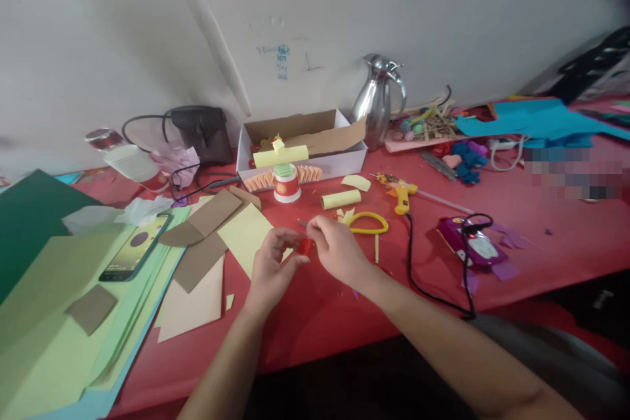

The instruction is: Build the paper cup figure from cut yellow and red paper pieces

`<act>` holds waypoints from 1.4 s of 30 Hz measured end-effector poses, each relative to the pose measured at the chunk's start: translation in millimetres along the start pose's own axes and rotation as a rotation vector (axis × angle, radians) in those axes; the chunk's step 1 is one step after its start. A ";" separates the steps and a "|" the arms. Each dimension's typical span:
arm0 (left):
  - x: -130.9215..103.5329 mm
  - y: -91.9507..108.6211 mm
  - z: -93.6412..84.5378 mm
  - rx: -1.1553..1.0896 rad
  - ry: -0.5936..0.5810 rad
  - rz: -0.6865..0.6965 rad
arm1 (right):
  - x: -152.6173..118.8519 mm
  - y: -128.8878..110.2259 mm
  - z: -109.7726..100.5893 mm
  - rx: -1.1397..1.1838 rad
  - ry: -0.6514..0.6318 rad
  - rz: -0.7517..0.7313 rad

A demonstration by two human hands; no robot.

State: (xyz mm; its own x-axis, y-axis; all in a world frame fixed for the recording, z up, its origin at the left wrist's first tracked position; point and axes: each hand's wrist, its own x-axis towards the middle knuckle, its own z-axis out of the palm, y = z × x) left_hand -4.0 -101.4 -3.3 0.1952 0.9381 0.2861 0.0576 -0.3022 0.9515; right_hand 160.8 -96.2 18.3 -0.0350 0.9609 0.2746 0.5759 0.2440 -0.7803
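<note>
My left hand (pixel 278 266) is curled round a small red piece (pixel 306 247), holding it between thumb and fingers above the red table. Close beside it, my right hand (pixel 331 246) is closed in a pinch on a thin, pointed object (pixel 302 223), of which only the tip shows. Just behind the hands stands a red and white paper cup (pixel 287 185) with pleated orange strips at both sides and a yellow roll (pixel 281 156) on top. Yellow-handled scissors (pixel 369 223) lie right of my right hand, near a loose yellow paper roll (pixel 340 199).
Coloured sheets (pixel 59 315) and a phone (pixel 135 249) lie at the left. An open white box (pixel 325 163) and a metal jug (pixel 377 102) stand behind. A yellow glue gun (pixel 403 197) and a purple power block (pixel 470 243) with a black cord are at the right.
</note>
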 end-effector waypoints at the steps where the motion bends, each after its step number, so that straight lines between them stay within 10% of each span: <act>1: -0.7 -0.2 -0.1 0.005 -0.009 0.017 | 1.9 3.2 -1.0 -0.011 0.018 0.024; 6: -1.3 -0.2 3.3 0.355 0.037 0.219 | 3.8 9.9 -12.4 0.378 -0.085 0.218; 14: 11.9 17.7 9.0 0.608 0.129 0.385 | 4.0 -2.4 -18.8 0.568 -0.138 0.108; 22: 114.3 71.9 -24.7 0.893 0.371 0.360 | 113.0 -38.3 -78.5 0.425 0.175 -0.201; 28: 157.5 57.1 -28.9 0.826 0.301 0.222 | 165.1 -44.3 -54.2 0.360 0.143 -0.448; 42: 177.7 26.9 -36.5 0.422 0.175 0.188 | 172.5 -31.4 -32.7 0.283 0.034 -0.430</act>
State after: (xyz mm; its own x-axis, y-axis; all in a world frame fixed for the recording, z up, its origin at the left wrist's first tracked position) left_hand -3.5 63.3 77.2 0.0753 0.8640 0.4978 0.4357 -0.4775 0.7630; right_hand 163.4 57.6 108.5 -0.1909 0.7620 0.6188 0.2710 0.6468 -0.7129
